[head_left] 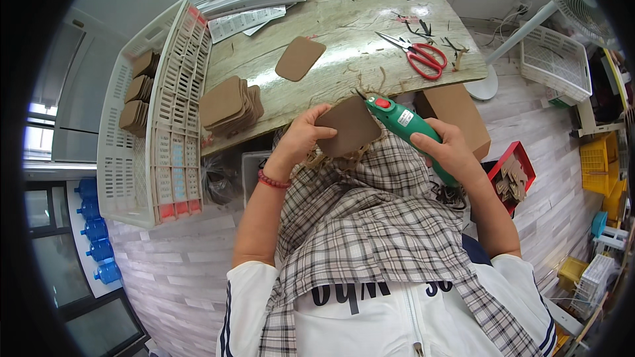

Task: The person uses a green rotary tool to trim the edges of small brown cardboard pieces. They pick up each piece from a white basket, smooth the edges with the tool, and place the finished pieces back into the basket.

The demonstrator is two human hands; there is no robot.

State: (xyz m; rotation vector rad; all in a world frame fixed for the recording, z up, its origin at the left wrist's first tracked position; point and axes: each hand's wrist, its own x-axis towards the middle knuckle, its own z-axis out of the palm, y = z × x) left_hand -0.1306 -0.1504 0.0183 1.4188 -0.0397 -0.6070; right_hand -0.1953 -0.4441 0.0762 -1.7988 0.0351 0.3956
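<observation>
brown card [348, 127] in left hand [303, 136] (pinched) — beside green tool [405, 124].

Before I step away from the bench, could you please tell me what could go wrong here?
The left hand pinches the brown card piece close to the tip of the green power tool in the right hand, so its fingers could get nicked. The work is over the checked cloth on the lap, which might snag.

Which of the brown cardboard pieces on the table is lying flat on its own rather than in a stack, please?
The single rounded brown piece in the middle of the table lies alone; the others form a fanned stack at the table's left edge.
</observation>
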